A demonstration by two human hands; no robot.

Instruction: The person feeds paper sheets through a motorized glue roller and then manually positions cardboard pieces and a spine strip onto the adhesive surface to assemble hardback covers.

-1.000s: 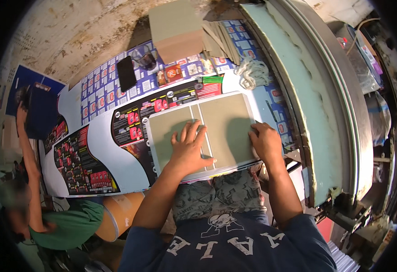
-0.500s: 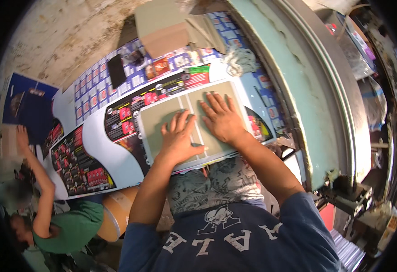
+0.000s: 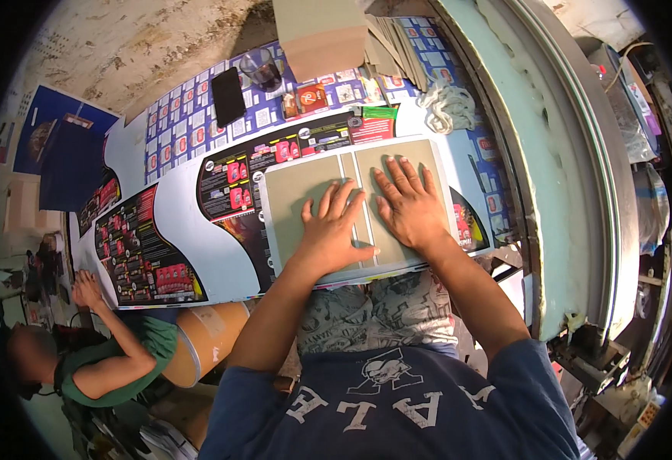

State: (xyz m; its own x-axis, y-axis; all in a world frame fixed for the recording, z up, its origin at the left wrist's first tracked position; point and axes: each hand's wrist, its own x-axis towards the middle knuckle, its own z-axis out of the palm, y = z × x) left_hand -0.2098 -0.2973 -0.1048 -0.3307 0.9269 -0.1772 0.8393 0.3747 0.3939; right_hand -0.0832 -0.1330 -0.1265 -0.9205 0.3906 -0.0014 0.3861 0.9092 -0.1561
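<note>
Two grey-green boards lie side by side on a white sheet (image 3: 271, 230), with a thin grey strip (image 3: 349, 180) between them. My left hand (image 3: 332, 230) lies flat, fingers spread, on the left board (image 3: 298, 199) and over the strip. My right hand (image 3: 409, 203) presses flat on the right board (image 3: 397, 157). Both hands hold nothing. The sheet rests on large printed black, red and white posters (image 3: 221, 184) that cover the table.
A stack of grey boards (image 3: 317, 34), a dark cup (image 3: 263, 69), a black phone (image 3: 227, 96) and a bundle of white string (image 3: 447, 107) lie at the back. A green machine edge (image 3: 535, 169) runs along the right. Another person in green (image 3: 98, 360) sits at lower left.
My right hand moved from the sheet's right edge onto the right board. My left hand stayed flat near the middle strip. The view shifted slightly.
</note>
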